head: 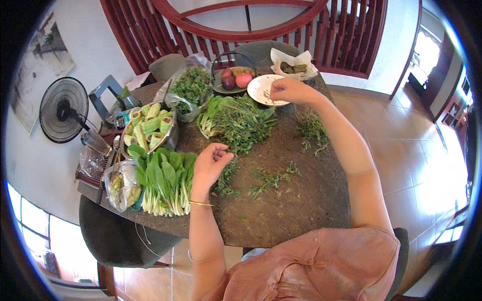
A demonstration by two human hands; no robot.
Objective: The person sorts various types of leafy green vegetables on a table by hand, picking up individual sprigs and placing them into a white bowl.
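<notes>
My right hand [290, 91] is over the right side of a white plate [258, 84] that holds dark bits; its fingers are bent together, and whether they pinch something cannot be told. My left hand [212, 161] is raised beside a heap of leafy green stems [244, 124], thumb and fingers curled with a gap between them and nothing visible in them. Below the heap lie loose sprigs [273, 178] on the brown table [286, 214]. Another small pile of sprigs [313, 129] lies under my right forearm. Long-stemmed leafy greens [167, 180] lie left of my left hand.
A metal bowl of cut, peeled gourds [150, 126], a bag of greens [192, 86] and a bag with grapes [122, 184] stand left. At the back are a fruit basket [235, 81] and a paper-lined container [295, 64]. A fan [64, 110] and chairs [120, 229] surround the table.
</notes>
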